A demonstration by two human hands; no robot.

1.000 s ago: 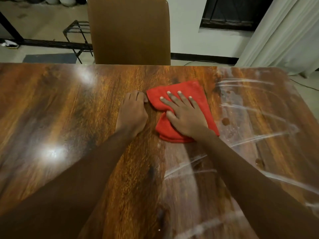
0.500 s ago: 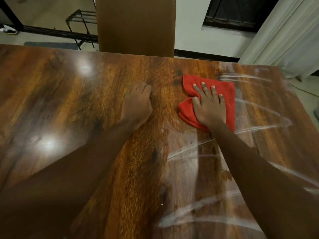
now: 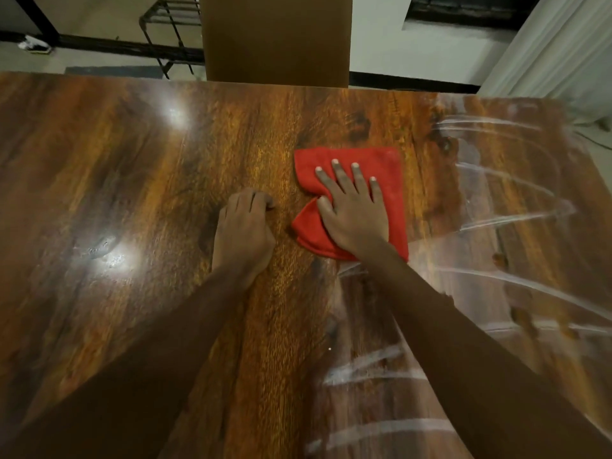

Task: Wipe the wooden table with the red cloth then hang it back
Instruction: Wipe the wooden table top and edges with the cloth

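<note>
Head view: right hand (image 3: 352, 212) pressing the cloth (image 3: 387, 180) flat on the table (image 3: 139, 167).

The red cloth lies folded near the middle of the table, toward its far edge, with one fold bunched under the thumb. The right hand rests palm-down on it, fingers spread and extended, gripping nothing. The left hand (image 3: 243, 231) sits just beside the cloth on bare wood, not touching it, fingers curled under into a loose fist. Pale streaks (image 3: 503, 180) arc across the right part of the table. A chair (image 3: 276, 41) stands at the far edge; a curtain (image 3: 559, 51) hangs at the upper right.
</note>
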